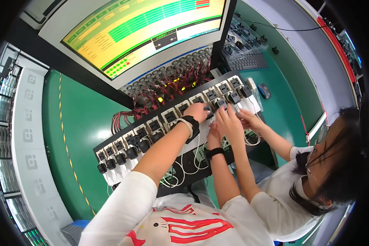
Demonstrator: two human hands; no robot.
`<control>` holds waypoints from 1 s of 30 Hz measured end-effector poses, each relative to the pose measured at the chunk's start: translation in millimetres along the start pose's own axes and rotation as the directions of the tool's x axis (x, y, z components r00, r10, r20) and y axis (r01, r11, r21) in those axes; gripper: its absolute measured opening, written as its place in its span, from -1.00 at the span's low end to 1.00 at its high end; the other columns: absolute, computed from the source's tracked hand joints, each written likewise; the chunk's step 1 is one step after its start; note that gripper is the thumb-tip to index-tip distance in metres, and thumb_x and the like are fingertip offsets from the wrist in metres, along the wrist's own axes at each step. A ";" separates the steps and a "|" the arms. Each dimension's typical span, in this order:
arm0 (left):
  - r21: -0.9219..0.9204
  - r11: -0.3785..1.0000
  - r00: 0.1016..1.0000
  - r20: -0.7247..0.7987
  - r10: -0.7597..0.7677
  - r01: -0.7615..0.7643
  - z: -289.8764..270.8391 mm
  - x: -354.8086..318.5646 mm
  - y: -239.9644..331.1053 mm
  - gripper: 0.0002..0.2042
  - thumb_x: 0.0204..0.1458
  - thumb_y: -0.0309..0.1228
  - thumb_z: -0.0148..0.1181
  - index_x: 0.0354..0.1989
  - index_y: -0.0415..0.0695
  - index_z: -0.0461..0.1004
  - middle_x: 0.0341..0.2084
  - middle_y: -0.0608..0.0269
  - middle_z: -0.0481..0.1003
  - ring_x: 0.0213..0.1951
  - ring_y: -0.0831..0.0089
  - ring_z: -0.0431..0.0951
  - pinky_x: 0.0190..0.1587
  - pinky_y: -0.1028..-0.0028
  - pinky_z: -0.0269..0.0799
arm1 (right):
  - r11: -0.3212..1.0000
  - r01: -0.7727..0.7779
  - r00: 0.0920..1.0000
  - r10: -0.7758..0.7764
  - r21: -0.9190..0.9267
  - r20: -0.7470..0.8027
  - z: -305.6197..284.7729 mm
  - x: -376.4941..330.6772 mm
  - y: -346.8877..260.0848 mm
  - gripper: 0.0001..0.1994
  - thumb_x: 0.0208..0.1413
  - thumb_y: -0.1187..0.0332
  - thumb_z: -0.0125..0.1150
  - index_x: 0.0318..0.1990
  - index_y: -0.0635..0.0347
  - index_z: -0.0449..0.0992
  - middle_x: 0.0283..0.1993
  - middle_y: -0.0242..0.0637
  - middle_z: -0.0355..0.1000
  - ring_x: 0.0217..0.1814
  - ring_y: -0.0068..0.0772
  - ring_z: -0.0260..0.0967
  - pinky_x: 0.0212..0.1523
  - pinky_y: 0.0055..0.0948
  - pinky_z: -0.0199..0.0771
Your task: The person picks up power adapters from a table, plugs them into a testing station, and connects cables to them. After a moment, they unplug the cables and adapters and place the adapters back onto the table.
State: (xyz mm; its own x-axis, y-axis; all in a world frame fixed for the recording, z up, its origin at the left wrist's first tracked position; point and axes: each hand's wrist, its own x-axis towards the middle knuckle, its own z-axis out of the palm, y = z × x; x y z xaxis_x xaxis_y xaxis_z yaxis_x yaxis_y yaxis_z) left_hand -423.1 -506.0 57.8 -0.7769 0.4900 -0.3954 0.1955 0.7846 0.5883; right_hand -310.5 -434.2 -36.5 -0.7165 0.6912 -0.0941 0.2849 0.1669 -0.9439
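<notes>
A long black-topped rack [103,146] holds a row of sockets, several with black power adapters [132,152] plugged in. My left hand [196,112], with a black band and a pale bracelet at the wrist, is closed at a black power adapter [209,113] right of the row's middle. My right hand [214,136], with a black wristband, is just below that adapter. Its fingers are partly covered by a co-worker's hand [229,119], so their grip is unclear. The co-worker's other hand [250,119] is farther right, near the row's end. White cables [183,166] hang below the sockets.
A large monitor [151,33] stands behind the rack, above bundled red wires [168,91]. A keyboard [247,62], a mouse [264,90] and a clear tray of black parts [244,37] lie at the far right. A co-worker [291,197] is close at my right.
</notes>
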 end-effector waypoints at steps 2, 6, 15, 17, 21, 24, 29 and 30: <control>-0.007 1.000 1.000 0.006 -0.002 0.003 0.8 -1.6 0.5 -0.58 0.04 -0.24 0.09 0.06 -0.16 0.38 -0.09 -0.03 0.46 -0.03 0.08 0.45 0.00 0.24 0.36 | 0.995 -0.099 0.994 0.099 -0.014 0.049 3.0 6.5 -1.5 -0.83 0.14 0.48 -0.05 -0.17 0.35 0.40 -0.35 -0.28 0.39 -0.30 -0.43 0.32 -0.24 -0.45 0.30; 0.039 0.999 1.000 -0.018 -0.023 0.024 -0.3 -1.3 -7.2 -0.59 0.03 -0.25 0.08 0.05 -0.16 0.39 -0.08 -0.01 0.46 -0.03 0.10 0.45 0.01 0.23 0.36 | 0.986 -0.158 0.985 0.155 0.045 0.070 10.6 2.0 -13.0 -0.73 0.15 0.31 -0.10 -0.19 0.33 0.44 -0.22 -0.09 0.45 -0.21 -0.08 0.36 -0.13 -0.20 0.26; -0.155 0.852 0.742 -0.583 0.330 -0.501 6.5 -129.1 -24.1 -0.63 0.02 -0.39 0.09 0.02 -0.22 0.37 0.03 -0.02 0.38 0.06 0.08 0.38 0.08 0.27 0.30 | 0.983 0.084 0.876 0.004 -0.161 0.483 -28.5 -35.7 -54.7 -0.63 0.13 0.33 -0.01 0.00 0.46 0.28 -0.09 0.18 0.36 -0.08 0.12 0.34 -0.07 -0.14 0.33; -0.395 0.846 0.930 -0.234 0.283 -0.357 -49.5 -232.4 7.9 -0.66 0.03 -0.43 0.07 0.01 -0.23 0.38 0.00 0.02 0.41 0.09 0.14 0.37 0.15 0.32 0.24 | 0.882 0.417 0.861 -0.306 -0.218 0.407 -57.4 -66.2 -39.6 -0.45 0.09 0.33 0.06 0.18 0.49 0.12 0.07 0.17 0.25 0.06 0.08 0.25 0.11 -0.17 0.22; -0.660 0.467 0.751 -0.231 0.618 -0.588 -121.1 -355.6 26.3 -0.56 -0.04 -0.27 0.14 0.03 -0.23 0.40 0.06 0.01 0.37 0.05 0.10 0.40 0.08 0.27 0.30 | 0.919 0.378 0.825 -0.281 -0.110 0.490 -74.9 -128.3 -60.9 -0.62 0.08 0.40 0.08 0.06 0.33 0.32 -0.09 -0.06 0.35 -0.06 -0.17 0.31 -0.02 -0.30 0.30; -0.929 -0.055 0.731 -0.322 0.602 -0.365 -135.1 -406.3 54.1 -0.47 -0.09 -0.20 0.15 0.06 -0.26 0.38 0.09 -0.01 0.34 0.01 0.07 0.42 0.02 0.24 0.34 | 0.938 0.345 0.669 -0.257 0.015 0.697 -44.0 -156.9 -94.4 -0.70 0.12 0.43 0.05 0.02 0.26 0.37 -0.16 -0.21 0.39 -0.21 -0.42 0.36 -0.17 -0.49 0.37; -0.842 -0.507 0.500 -0.525 0.689 -0.185 -150.6 -453.1 85.7 -0.19 0.17 0.12 -0.34 0.29 -0.46 -0.20 0.31 -0.15 -0.11 0.32 0.13 -0.01 0.31 0.26 -0.14 | 0.686 0.725 0.438 -0.388 -0.063 0.811 57.4 -167.0 -88.8 -0.35 0.05 0.21 0.12 0.21 0.43 0.08 -0.07 0.14 0.35 -0.05 0.12 0.34 -0.02 -0.16 0.36; -0.943 -0.245 0.456 -0.324 0.829 -0.224 -168.4 -456.2 82.9 -0.25 0.19 0.03 -0.35 0.28 -0.48 -0.20 0.31 -0.16 -0.12 0.32 0.12 -0.03 0.30 0.27 -0.13 | 0.702 0.701 0.459 -0.306 -0.128 0.834 77.8 -170.2 -84.8 -0.27 0.03 0.16 0.14 0.22 0.49 0.00 -0.05 0.22 0.31 -0.03 0.18 0.31 0.01 -0.13 0.34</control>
State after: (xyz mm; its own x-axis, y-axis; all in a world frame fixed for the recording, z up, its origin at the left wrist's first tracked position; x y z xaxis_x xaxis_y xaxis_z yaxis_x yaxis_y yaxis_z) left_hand -153.3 -728.4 405.7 -0.3866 0.7508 0.5356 -0.4385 -0.6605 0.6094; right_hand -262.2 -620.7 35.0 -0.9470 -0.3207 -0.0184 -0.2207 0.6911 -0.6882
